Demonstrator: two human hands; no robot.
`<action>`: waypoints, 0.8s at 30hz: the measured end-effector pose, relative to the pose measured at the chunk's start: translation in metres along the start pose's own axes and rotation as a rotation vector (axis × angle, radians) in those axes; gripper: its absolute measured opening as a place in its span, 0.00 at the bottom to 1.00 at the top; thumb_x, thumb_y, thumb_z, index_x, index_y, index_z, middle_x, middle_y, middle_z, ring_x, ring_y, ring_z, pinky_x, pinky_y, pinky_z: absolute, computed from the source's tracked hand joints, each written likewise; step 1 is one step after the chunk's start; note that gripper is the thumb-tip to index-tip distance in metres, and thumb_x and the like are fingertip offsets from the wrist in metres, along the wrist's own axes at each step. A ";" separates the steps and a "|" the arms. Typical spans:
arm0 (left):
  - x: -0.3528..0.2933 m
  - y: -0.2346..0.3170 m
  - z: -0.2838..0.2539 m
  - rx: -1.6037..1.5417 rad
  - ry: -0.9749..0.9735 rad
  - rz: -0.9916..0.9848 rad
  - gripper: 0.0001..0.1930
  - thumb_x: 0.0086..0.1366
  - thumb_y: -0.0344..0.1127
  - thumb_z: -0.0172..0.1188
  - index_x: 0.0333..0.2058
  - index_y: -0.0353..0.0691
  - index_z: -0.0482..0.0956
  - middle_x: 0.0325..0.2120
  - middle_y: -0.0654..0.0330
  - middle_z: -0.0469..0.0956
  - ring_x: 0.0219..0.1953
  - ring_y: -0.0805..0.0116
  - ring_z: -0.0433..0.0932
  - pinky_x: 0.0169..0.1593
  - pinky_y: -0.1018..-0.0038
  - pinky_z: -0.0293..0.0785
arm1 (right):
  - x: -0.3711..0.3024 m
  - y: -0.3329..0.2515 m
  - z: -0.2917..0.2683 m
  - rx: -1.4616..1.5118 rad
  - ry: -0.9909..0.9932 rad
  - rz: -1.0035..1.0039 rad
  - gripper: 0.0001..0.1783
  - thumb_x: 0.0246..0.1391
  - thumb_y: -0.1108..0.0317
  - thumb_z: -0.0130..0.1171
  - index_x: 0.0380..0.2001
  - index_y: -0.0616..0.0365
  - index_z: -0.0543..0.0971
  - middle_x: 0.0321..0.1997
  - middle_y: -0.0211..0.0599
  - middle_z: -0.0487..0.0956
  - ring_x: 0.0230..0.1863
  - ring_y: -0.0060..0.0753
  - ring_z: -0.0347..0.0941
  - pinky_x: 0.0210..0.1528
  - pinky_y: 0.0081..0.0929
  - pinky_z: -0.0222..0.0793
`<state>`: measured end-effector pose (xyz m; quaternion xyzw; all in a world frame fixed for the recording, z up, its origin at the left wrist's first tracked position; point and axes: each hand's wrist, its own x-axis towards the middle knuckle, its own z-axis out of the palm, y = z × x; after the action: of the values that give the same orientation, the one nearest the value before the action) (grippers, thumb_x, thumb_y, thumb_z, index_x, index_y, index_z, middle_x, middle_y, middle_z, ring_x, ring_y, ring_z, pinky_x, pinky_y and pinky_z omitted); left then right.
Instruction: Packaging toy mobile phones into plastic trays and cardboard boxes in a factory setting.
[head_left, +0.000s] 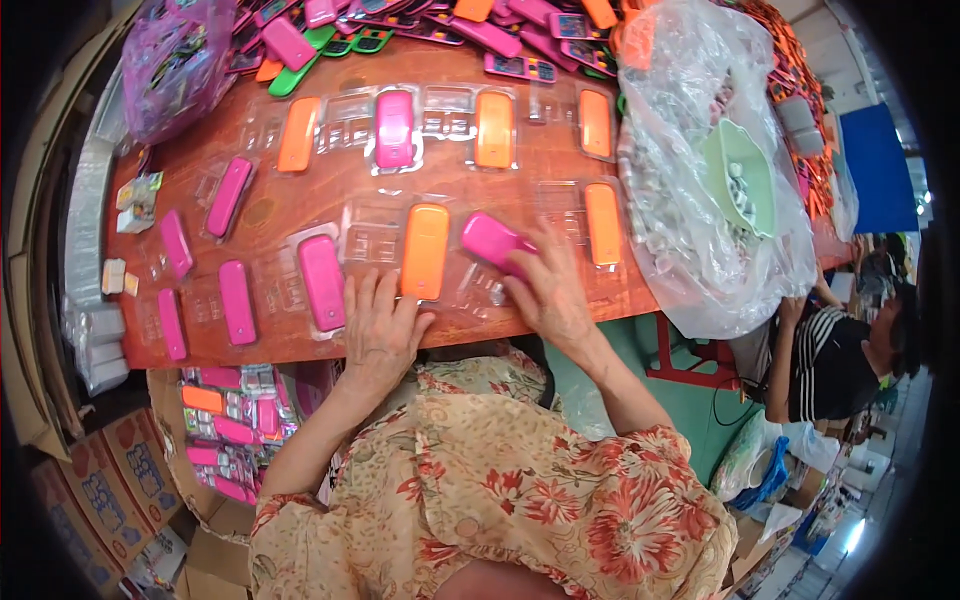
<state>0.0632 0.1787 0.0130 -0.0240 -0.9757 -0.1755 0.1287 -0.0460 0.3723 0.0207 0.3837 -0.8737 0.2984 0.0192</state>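
Observation:
My right hand (550, 300) grips one end of a pink toy phone (492, 240), which lies tilted over a transparent plastic blister tray (475, 290). The thumb is underneath the near end and the fingers rest on top. My left hand (383, 325) lies flat at the table's front edge, fingers stretched out and holding nothing. Its fingertips are between another pink toy phone (322, 283) and an orange toy phone (425, 252), both seated in trays. The thumb comes close to the orange one's near end.
More trays with pink and orange phones stand in rows on the wooden table (260, 212). Loose phones (490, 38) are heaped at the back. A plastic bag (665, 215) with a green scoop (738, 175) is at right. An open carton (175, 420) stands below left; another person (835, 355) sits right.

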 end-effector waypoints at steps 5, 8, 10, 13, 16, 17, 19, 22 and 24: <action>0.007 0.000 0.002 -0.042 0.064 0.041 0.11 0.46 0.31 0.57 0.30 0.34 0.70 0.38 0.47 0.65 0.44 0.48 0.62 0.50 0.52 0.56 | -0.005 0.002 -0.006 -0.037 0.089 0.040 0.16 0.38 0.74 0.56 0.35 0.61 0.70 0.44 0.47 0.65 0.52 0.54 0.56 0.53 0.46 0.51; 0.003 -0.003 0.004 -0.046 0.077 0.050 0.10 0.46 0.30 0.56 0.29 0.34 0.69 0.37 0.47 0.65 0.43 0.49 0.64 0.49 0.55 0.58 | -0.004 -0.014 -0.008 0.050 -0.052 -0.065 0.17 0.38 0.69 0.58 0.36 0.58 0.70 0.46 0.45 0.65 0.53 0.50 0.56 0.52 0.42 0.52; 0.005 -0.003 0.003 -0.056 0.070 0.042 0.09 0.47 0.29 0.54 0.29 0.34 0.69 0.37 0.47 0.65 0.42 0.50 0.65 0.48 0.55 0.59 | -0.006 -0.020 -0.003 -0.002 -0.162 -0.078 0.20 0.38 0.65 0.58 0.38 0.58 0.70 0.47 0.45 0.64 0.54 0.49 0.54 0.53 0.43 0.50; 0.006 -0.006 0.003 -0.071 0.066 0.043 0.08 0.47 0.28 0.52 0.28 0.34 0.69 0.37 0.46 0.66 0.41 0.50 0.66 0.48 0.56 0.60 | -0.009 -0.021 0.003 -0.099 -0.217 -0.082 0.20 0.39 0.66 0.58 0.39 0.58 0.69 0.48 0.46 0.62 0.54 0.50 0.54 0.54 0.44 0.49; 0.001 -0.007 0.004 -0.086 0.066 0.048 0.07 0.47 0.27 0.50 0.28 0.34 0.69 0.36 0.46 0.66 0.42 0.50 0.67 0.48 0.56 0.60 | -0.011 -0.018 -0.002 -0.045 -0.235 -0.035 0.19 0.40 0.68 0.56 0.39 0.61 0.69 0.49 0.48 0.62 0.55 0.51 0.53 0.56 0.45 0.46; 0.000 -0.006 0.006 -0.093 0.070 0.053 0.08 0.47 0.27 0.49 0.28 0.34 0.69 0.36 0.46 0.66 0.42 0.50 0.67 0.48 0.56 0.60 | -0.012 -0.016 -0.004 -0.046 -0.239 -0.038 0.19 0.40 0.68 0.56 0.39 0.61 0.69 0.49 0.48 0.62 0.55 0.51 0.53 0.56 0.45 0.46; -0.001 -0.008 0.006 -0.092 0.062 0.053 0.08 0.46 0.27 0.49 0.28 0.34 0.69 0.37 0.46 0.66 0.43 0.49 0.67 0.49 0.56 0.60 | -0.014 -0.014 -0.007 0.008 -0.262 0.001 0.19 0.39 0.70 0.56 0.38 0.61 0.69 0.50 0.48 0.61 0.56 0.53 0.52 0.57 0.45 0.46; 0.001 -0.009 0.006 -0.073 0.055 0.060 0.08 0.46 0.27 0.50 0.28 0.34 0.69 0.37 0.46 0.66 0.42 0.49 0.67 0.48 0.56 0.61 | -0.015 -0.013 -0.012 0.026 -0.268 0.033 0.18 0.39 0.72 0.55 0.38 0.61 0.69 0.50 0.49 0.61 0.56 0.54 0.51 0.57 0.45 0.47; 0.001 -0.008 0.006 -0.062 0.052 0.069 0.08 0.46 0.27 0.50 0.28 0.34 0.69 0.37 0.47 0.66 0.42 0.49 0.67 0.48 0.56 0.61 | -0.016 -0.012 -0.016 0.028 -0.266 0.047 0.18 0.39 0.73 0.55 0.38 0.61 0.69 0.50 0.49 0.61 0.56 0.54 0.51 0.57 0.45 0.47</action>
<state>0.0599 0.1730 0.0053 -0.0573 -0.9648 -0.2016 0.1591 -0.0297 0.3857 0.0355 0.3992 -0.8731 0.2576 -0.1091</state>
